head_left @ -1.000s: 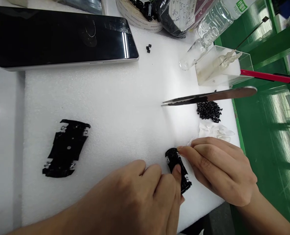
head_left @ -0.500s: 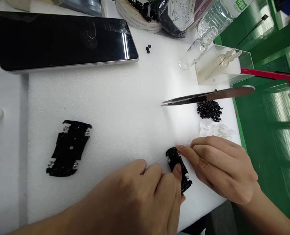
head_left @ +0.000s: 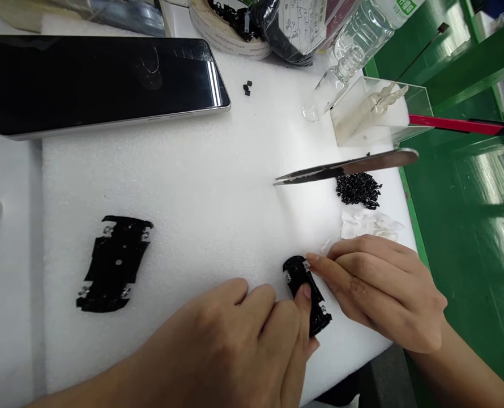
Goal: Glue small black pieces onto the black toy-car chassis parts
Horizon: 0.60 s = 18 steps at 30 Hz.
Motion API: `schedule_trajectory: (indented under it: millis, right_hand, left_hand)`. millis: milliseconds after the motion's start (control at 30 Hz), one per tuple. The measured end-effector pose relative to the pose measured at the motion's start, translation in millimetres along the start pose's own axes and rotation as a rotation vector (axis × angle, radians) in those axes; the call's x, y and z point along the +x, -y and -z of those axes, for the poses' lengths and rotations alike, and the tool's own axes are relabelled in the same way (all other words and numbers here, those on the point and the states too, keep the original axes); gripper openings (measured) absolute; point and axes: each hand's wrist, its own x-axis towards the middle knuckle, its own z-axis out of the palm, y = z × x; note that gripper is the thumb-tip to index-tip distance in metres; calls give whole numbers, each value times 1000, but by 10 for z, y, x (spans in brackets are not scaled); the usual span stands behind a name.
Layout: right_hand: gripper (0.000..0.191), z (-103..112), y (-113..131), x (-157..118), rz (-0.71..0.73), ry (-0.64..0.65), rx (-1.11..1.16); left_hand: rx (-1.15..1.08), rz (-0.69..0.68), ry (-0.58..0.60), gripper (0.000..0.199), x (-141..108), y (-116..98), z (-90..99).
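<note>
My left hand point(head_left: 243, 334) is closed on a small black toy-car base plate point(head_left: 297, 271), with its thumb pressed on the top face. Shiny clear or silver bits show at the plate's wheel cut-outs. My right hand point(head_left: 383, 286) is closed too, fingertips touching the plate's upper right corner; whatever they may pinch is hidden. Another black base plate point(head_left: 118, 263) of like shape lies flat at the left. Metal tweezers point(head_left: 354, 167) rest beyond my hands, points to the left. Behind their middle is a pile of tiny black parts point(head_left: 359, 191).
A phone point(head_left: 107, 82) lies at the back left of the white foam sheet point(head_left: 184, 175). Several black bits point(head_left: 247, 88), a tape roll point(head_left: 226, 42), a clear bottle point(head_left: 364, 37), a clear box point(head_left: 419, 102) and a red-handled tool point(head_left: 456, 123) stand farther back. Crumpled tissue point(head_left: 368, 225) lies near my right hand.
The whole view has shifted slightly, so most things appear a little farther left. Both hands keep nearly the same hold at the plate.
</note>
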Motion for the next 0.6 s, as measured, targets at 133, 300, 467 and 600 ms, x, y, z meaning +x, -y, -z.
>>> schedule_trajectory:
  millis: [133, 300, 467, 600]
  right_hand:
    - [25, -15, -9, -20, 35, -13, 1]
    - [22, -17, -7, 4, 46, -7, -23]
    - [23, 12, -8, 45, 54, 28, -36]
    - [21, 52, -10, 83, 64, 66, -39]
  left_hand:
    - [-1, 4, -10, 33, 1, -3, -25]
    - [-6, 12, -19, 34, 0, -13, -13]
    - [-7, 19, -25, 32, -19, -36, 40]
    - [44, -3, 11, 27, -39, -57, 119]
